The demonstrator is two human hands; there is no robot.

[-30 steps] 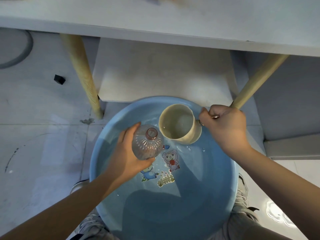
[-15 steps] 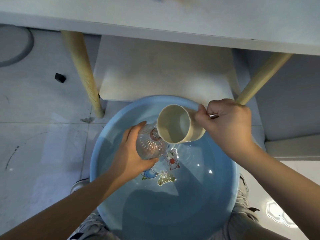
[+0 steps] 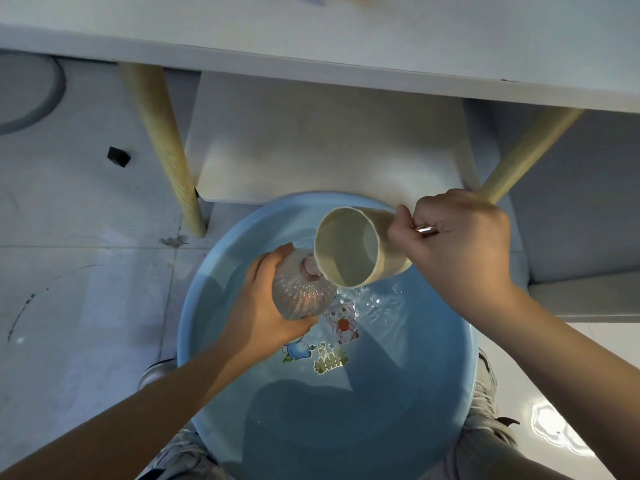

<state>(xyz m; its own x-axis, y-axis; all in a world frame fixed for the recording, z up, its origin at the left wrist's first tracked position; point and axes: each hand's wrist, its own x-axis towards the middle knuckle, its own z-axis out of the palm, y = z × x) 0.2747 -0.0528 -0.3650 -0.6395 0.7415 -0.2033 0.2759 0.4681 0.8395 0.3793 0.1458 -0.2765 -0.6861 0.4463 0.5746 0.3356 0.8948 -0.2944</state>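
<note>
A clear ribbed plastic bottle (image 3: 301,296) stands upright over a blue basin (image 3: 194,323) holding water. My left hand (image 3: 263,306) grips the bottle's body from the left. My right hand (image 3: 460,244) grips the metal handle of a cream mug (image 3: 349,247). The mug is tipped steeply to the left, its rim right above the bottle's open mouth and covering part of it. Water splashes on the basin's surface just below the mug. Cartoon stickers (image 3: 329,344) show on the basin's bottom.
The basin sits on a pale tiled floor (image 3: 86,306) between my shoes. A white table (image 3: 346,39) with two wooden legs (image 3: 169,150) and a lower shelf stands just behind the basin. A small black block (image 3: 118,156) lies on the floor at left.
My right hand has lifted the mug and tipped it from upright to steeply leftward over the bottle's mouth. My left hand and the bottle have stayed nearly in place.
</note>
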